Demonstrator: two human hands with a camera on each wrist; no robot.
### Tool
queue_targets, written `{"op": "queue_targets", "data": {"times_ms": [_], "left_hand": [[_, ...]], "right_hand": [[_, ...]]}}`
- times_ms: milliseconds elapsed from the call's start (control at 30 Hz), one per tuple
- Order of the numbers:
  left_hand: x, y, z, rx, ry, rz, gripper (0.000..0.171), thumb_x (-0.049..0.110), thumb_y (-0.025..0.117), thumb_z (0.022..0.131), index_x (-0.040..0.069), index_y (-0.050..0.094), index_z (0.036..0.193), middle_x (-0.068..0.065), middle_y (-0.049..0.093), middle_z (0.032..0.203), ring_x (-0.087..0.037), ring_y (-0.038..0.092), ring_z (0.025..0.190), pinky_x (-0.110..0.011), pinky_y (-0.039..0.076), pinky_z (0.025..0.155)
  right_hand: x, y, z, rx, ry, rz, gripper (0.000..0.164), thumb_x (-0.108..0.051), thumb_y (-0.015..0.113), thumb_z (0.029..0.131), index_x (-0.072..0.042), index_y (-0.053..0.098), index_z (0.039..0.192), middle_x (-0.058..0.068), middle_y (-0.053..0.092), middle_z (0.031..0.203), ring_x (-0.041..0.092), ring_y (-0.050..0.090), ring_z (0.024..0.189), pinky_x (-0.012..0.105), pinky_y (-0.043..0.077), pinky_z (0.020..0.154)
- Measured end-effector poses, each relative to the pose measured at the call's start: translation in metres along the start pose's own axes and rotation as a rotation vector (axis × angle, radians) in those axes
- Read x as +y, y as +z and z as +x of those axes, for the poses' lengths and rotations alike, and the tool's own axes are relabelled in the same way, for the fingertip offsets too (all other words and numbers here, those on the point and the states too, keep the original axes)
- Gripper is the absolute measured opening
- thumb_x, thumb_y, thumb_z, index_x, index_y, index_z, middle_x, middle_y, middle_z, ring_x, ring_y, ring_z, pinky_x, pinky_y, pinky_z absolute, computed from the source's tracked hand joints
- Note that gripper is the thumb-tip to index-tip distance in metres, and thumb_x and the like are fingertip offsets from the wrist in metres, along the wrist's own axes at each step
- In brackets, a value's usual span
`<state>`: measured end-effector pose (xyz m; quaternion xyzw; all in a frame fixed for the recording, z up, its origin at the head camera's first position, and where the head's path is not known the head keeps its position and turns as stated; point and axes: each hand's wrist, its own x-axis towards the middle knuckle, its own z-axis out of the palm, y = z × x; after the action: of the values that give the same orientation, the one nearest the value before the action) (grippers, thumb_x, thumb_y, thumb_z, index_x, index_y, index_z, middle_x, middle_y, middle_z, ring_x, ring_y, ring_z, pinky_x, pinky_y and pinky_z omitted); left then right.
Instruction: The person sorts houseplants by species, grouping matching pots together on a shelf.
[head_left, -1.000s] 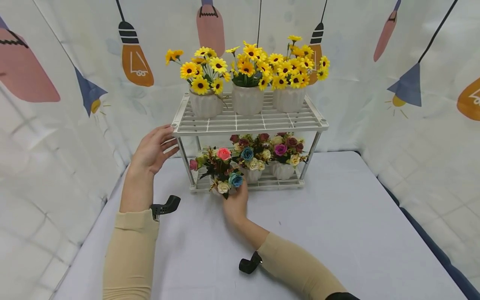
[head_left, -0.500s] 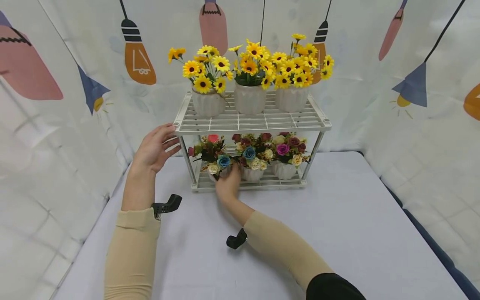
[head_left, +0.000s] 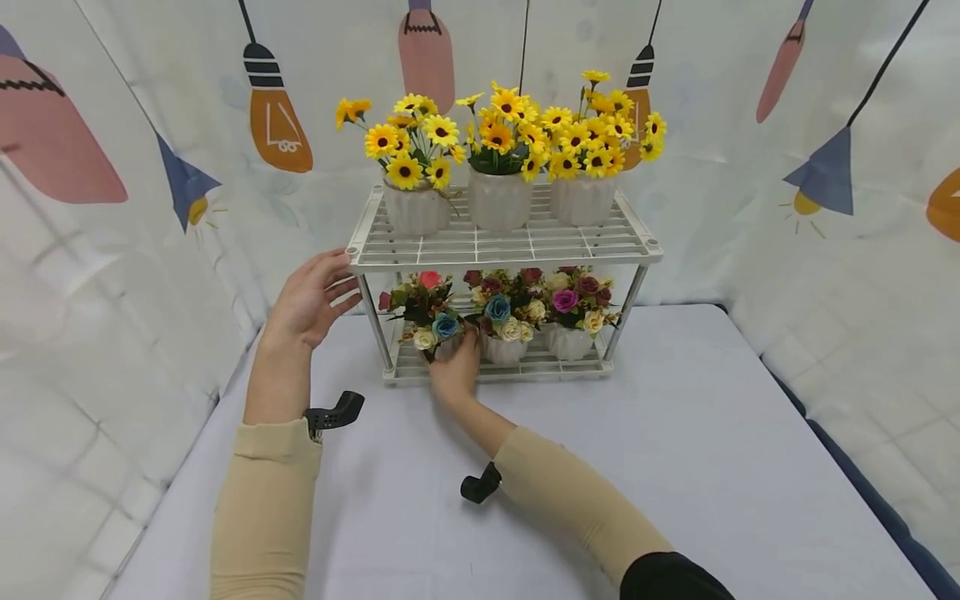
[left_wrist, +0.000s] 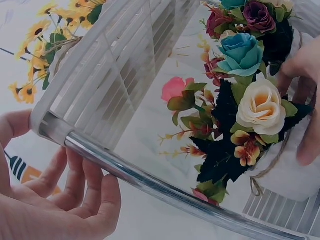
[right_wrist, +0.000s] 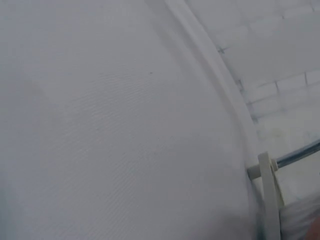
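Note:
A white two-tier rack (head_left: 510, 248) with metal posts stands at the back of the table. My left hand (head_left: 307, 304) holds its front left top corner, with fingers curled beside the metal post (left_wrist: 150, 182) in the left wrist view. My right hand (head_left: 457, 373) reaches into the lower tier and grips a white flowerpot (left_wrist: 292, 172) at the left end. Roses in cream, blue and pink (head_left: 429, 312) fill that pot, and twine is tied round it. Its far side is hidden by the blooms. The right wrist view shows only a sliver of hand.
Two more rose pots (head_left: 504, 350) stand to the right on the lower tier. Above, three white pots (head_left: 417, 210) of yellow daisy-like flowers line the top tier. A white cloth covers the table (head_left: 712, 442), and a patterned curtain (head_left: 750, 183) hangs behind.
My right hand has moved the left rose pot back and slightly left onto the lower tier, staying almost still in the last half second. The left hand keeps its place at the corner.

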<state>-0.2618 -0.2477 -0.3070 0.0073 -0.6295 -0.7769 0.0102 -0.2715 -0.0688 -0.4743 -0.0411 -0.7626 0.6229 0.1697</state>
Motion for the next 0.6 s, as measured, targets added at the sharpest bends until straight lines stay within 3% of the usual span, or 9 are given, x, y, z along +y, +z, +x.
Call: {"op": "queue_targets", "data": {"times_ms": [100, 267, 400, 600], "left_hand": [[-0.001, -0.001, 0.0, 0.007, 0.015, -0.001, 0.05, 0.034, 0.066, 0.102, 0.011, 0.048, 0.142, -0.004, 0.058, 0.123, -0.02, 0.056, 0.113, -0.039, 0.04, 0.101], [-0.003, -0.004, 0.0, 0.02, 0.037, 0.013, 0.05, 0.035, 0.066, 0.103, 0.011, 0.049, 0.143, -0.004, 0.058, 0.124, -0.02, 0.057, 0.114, -0.04, 0.04, 0.102], [-0.005, -0.007, -0.002, 0.022, 0.048, 0.023, 0.052, 0.036, 0.065, 0.103, 0.01, 0.048, 0.145, -0.004, 0.058, 0.125, -0.019, 0.057, 0.113, -0.04, 0.039, 0.103], [-0.008, -0.008, -0.003, 0.029, 0.096, 0.012, 0.049, 0.038, 0.064, 0.103, 0.01, 0.05, 0.141, -0.005, 0.055, 0.126, -0.02, 0.053, 0.117, -0.04, 0.038, 0.104]], "right_hand": [[-0.001, -0.01, -0.007, -0.107, 0.032, 0.038, 0.088, -0.008, 0.088, 0.082, 0.002, 0.035, 0.151, 0.025, 0.04, 0.15, 0.039, 0.042, 0.14, 0.045, 0.037, 0.114], [-0.001, -0.034, -0.022, -0.286, 0.079, 0.064, 0.077, -0.009, 0.078, 0.091, 0.003, 0.033, 0.152, 0.024, 0.04, 0.151, 0.039, 0.038, 0.142, 0.05, 0.035, 0.115], [0.0, -0.061, -0.036, -0.437, 0.095, 0.069, 0.063, -0.011, 0.073, 0.095, 0.004, 0.04, 0.146, 0.023, 0.045, 0.145, 0.038, 0.044, 0.135, 0.05, 0.041, 0.109], [0.007, -0.11, -0.04, -0.737, 0.037, -0.004, 0.04, -0.016, 0.069, 0.099, 0.001, 0.056, 0.133, 0.018, 0.057, 0.135, 0.029, 0.057, 0.121, 0.044, 0.049, 0.099]]}}
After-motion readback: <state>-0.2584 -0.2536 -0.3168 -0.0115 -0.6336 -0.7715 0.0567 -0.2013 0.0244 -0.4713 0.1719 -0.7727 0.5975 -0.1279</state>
